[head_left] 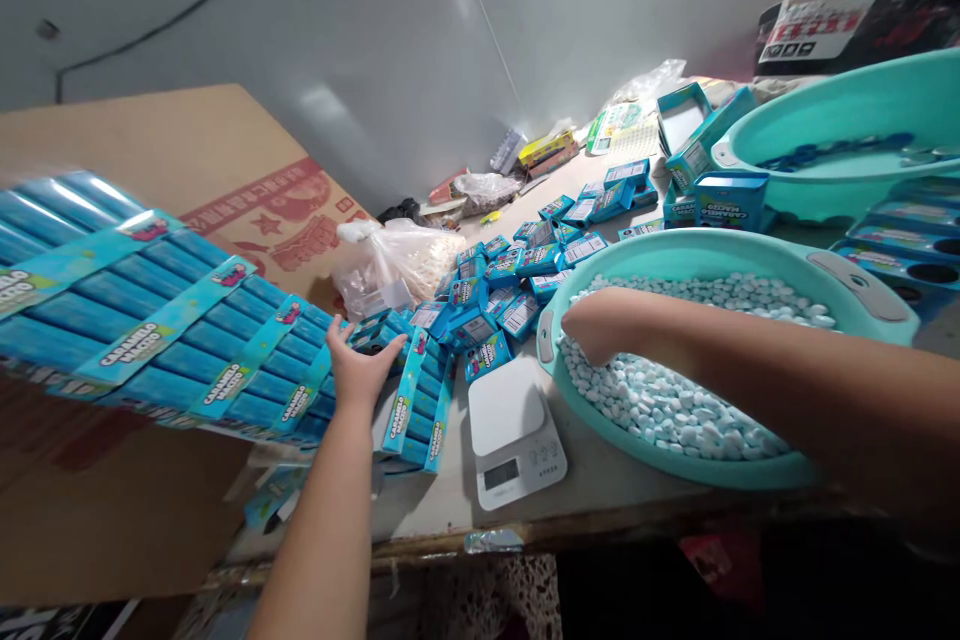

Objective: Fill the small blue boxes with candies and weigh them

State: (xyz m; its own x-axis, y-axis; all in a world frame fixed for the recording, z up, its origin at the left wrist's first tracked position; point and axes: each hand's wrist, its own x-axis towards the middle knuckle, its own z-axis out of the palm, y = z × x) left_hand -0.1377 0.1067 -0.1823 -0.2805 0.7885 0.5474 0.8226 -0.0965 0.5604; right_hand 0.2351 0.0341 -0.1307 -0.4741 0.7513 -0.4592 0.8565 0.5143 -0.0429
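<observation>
My left hand (360, 365) has its thumb and fingers spread apart at a blue candy display box (409, 400) packed with small blue boxes. Whether it touches the box is unclear. Down in a teal basin (675, 245), my right hand (592, 325) dips into pale blue and white candies (667, 410), which hide its fingertips. A white kitchen scale (516, 440) with nothing on its plate lies between my hands. Behind it, many small blue candy boxes (517, 265) lie in a loose heap.
At left, a long row of filled blue display boxes (142, 320) leans beside a large cardboard carton (225, 160). A plastic bag (397, 265) stands behind my left hand. Another teal basin (847, 175) with dark blue pieces is at back right. The table's front edge (427, 545) runs below.
</observation>
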